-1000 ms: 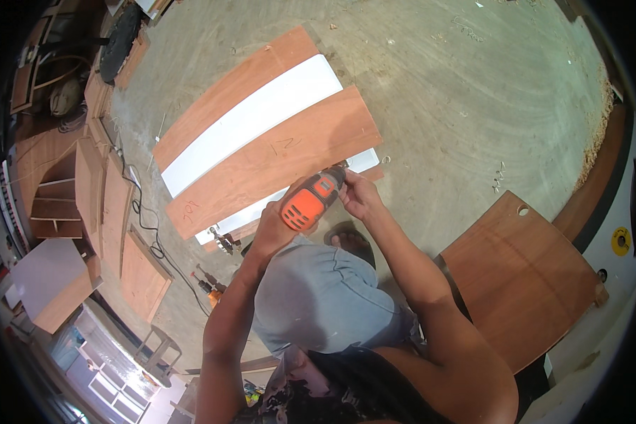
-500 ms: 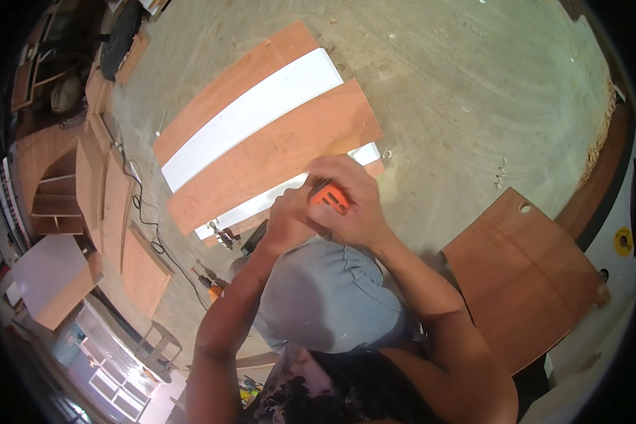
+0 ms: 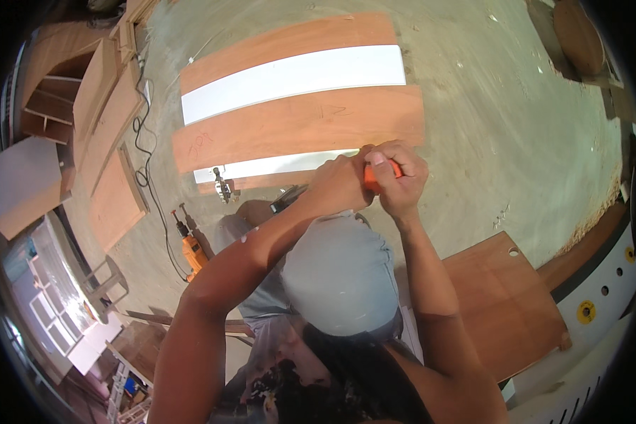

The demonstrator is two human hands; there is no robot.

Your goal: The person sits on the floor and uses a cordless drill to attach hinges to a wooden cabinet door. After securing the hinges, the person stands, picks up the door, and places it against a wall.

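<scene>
My right hand [image 3: 407, 174] is closed around an orange boxy hand tool [image 3: 372, 179]. Its fingers cover much of the tool, so the exact kind does not show. Pressed up against it, my left hand [image 3: 342, 178] has curled fingers, and whatever they grip is hidden. Both hands are over the near edge of a stack of reddish-brown plywood strips [image 3: 297, 120] on the floor. White panels [image 3: 290, 74] show between the strips. A small metal clamp-like fitting [image 3: 222, 185] sits at the stack's near left corner. Behind my left forearm a dark object [image 3: 287, 198] is partly visible.
An orange drill [image 3: 193, 251] lies on the floor at left, near a black cable [image 3: 141, 173]. Plywood boards [image 3: 113, 205] and a cabinet frame [image 3: 53, 102] stand farther left. At right is a brown board with a hole [image 3: 502, 297], beside a white panel with yellow discs [image 3: 601, 297].
The view has turned, so the plywood stack now lies nearly level across the picture. My hands, still together around the orange tool, appear farther right and slightly higher.
</scene>
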